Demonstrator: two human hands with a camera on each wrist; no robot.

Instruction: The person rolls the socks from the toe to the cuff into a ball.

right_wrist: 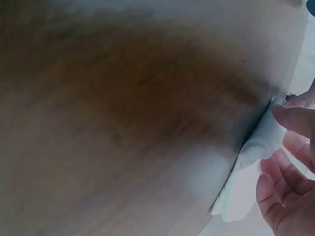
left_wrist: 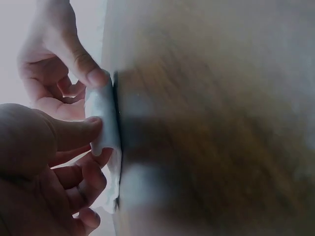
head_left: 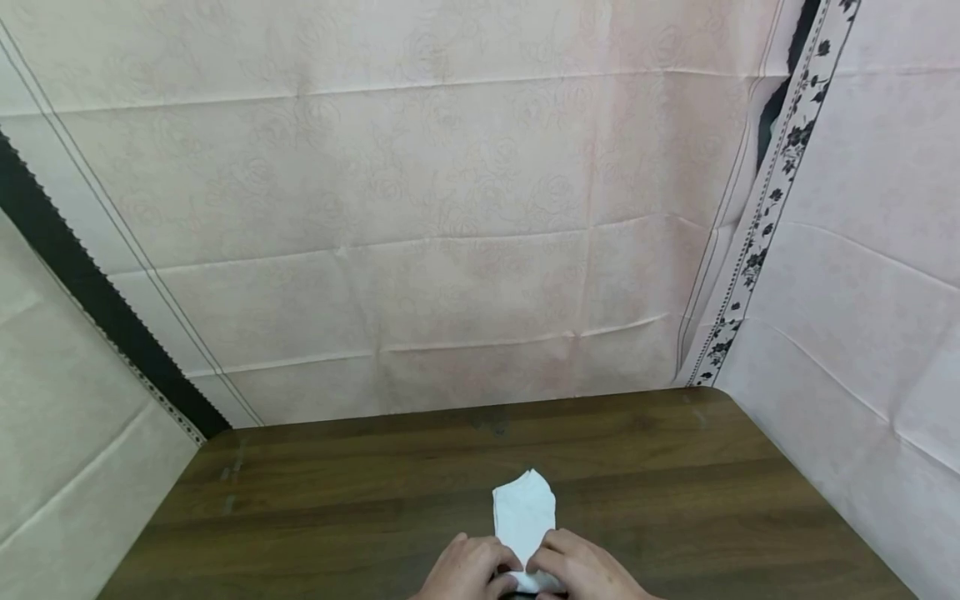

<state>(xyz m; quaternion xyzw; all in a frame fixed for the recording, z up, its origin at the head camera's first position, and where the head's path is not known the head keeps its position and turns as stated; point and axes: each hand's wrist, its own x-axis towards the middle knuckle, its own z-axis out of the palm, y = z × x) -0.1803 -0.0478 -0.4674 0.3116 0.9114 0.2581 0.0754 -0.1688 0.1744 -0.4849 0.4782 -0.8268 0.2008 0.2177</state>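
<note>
A folded white tissue (head_left: 523, 507) lies lengthwise on the wooden table near its front, its far end flat and uneven. The near end is turned up into a thick fold or roll, held between both hands. My left hand (head_left: 467, 568) pinches the left side of it, thumb on the near face in the left wrist view, where the tissue (left_wrist: 104, 115) shows side-on. On the right side, my right hand (head_left: 587, 570) pinches the same rolled end with thumb and curled fingers. A thin dark strip shows below the tissue's near edge, partly hidden by the hands.
The brown wood-grain table (head_left: 337, 492) spreads around the hands, with rounded far corners. Pale patterned cloth sheets (head_left: 450, 250) hang behind and on both sides of it. Small pieces of clear tape (head_left: 228, 475) show near the left corner.
</note>
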